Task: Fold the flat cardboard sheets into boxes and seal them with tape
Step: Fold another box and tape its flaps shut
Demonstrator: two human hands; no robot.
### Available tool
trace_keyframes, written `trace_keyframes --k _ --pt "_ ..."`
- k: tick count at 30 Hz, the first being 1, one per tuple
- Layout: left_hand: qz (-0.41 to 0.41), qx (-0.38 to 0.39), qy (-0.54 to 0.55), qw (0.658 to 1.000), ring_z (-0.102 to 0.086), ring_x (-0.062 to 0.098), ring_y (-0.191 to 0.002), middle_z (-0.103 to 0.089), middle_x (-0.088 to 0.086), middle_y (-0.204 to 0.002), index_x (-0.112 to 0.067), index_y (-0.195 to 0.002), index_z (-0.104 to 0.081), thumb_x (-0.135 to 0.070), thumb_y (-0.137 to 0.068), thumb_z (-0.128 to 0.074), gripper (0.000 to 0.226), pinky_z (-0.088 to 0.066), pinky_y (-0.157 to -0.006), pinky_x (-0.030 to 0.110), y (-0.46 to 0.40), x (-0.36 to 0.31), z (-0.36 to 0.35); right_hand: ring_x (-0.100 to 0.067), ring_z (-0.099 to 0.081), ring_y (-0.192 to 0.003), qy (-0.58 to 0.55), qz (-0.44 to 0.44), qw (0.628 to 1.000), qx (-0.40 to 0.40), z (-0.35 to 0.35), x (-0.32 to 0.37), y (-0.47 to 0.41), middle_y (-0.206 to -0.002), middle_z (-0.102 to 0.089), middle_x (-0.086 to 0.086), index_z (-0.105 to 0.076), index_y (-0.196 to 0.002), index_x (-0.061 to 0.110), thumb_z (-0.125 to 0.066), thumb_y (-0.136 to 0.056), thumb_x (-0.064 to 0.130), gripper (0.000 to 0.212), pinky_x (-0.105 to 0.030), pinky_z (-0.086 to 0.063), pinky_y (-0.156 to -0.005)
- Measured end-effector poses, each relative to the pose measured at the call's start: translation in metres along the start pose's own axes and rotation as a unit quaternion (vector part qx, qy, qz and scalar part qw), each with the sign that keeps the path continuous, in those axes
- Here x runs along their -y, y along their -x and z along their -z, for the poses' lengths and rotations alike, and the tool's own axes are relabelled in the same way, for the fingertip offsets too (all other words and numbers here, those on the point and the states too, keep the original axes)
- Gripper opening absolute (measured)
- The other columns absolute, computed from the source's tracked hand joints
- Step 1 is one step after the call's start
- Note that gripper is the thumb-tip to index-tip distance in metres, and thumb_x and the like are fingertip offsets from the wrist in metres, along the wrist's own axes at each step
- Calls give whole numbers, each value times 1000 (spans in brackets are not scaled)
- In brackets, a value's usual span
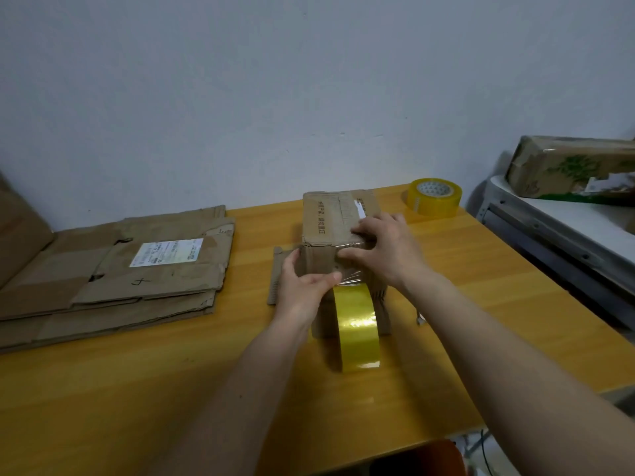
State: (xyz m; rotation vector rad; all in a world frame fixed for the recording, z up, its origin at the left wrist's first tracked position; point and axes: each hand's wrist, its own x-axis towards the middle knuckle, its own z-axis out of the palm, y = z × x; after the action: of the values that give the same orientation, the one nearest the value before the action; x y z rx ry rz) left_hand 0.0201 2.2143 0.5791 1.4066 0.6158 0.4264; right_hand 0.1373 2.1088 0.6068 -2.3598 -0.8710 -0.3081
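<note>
Both hands are working at mid-desk: the left hand (302, 286) is pinching the yellow tape roll (357, 328) against the small brown cardboard box (330, 221), while the right hand (385, 249) is pressing flat, fingers spread, on the box's taped edge. Flattened brown cardboard sheets (137, 269) are lying left on the orange wooden desk (171, 389); a second yellow tape roll (434, 197) is sitting beyond.

Both my bare forearms reach forward over the bench (137, 389) toward the cardboard box (330, 218), the left from lower centre, the right slanting in from the lower right. My left hand (302, 286) grips the box's near left corner, thumb along its left side and fingers curled across the front. My right hand (385, 245) lies on the box's near top edge, fingers pressing flat.
</note>
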Motion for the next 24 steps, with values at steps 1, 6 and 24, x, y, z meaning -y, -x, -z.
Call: trace_keyframes --k 1,6,24 --pt "-14 9 -4 1000 -67 13 -94 -74 4 -93 -24 -150 -21 -9 -79 -76 90 -45 -99 37 1 1 1 -11 -36 -106 7 -10 1000 -6 -1 3 -1 -110 -52 8 -60 -111 25 -71 -70 59 55 -28 -39 -79" --pt "-70 27 7 997 -69 7 -86 -72 7 -89 -30 -148 -23 -5 -83 -72 86 -47 -80 20 7 5 5 -19 -38 -116 19 -20 1000 5 -1 10 -1 -119 -48 2 -55 -114 20 -76 -74 42 50 -32 -42 -94" --pt "-168 43 -73 982 -61 -2 -74 -68 -2 -83 -21 -92 -70 -1 -81 -72 23 -49 -69 11 45 -1 14 -13 -54 -56 -509 -269 805 143 7 23 68 -66 -57 -4 -52 -68 15 -67 -88 16 24 -28 -45 -57"
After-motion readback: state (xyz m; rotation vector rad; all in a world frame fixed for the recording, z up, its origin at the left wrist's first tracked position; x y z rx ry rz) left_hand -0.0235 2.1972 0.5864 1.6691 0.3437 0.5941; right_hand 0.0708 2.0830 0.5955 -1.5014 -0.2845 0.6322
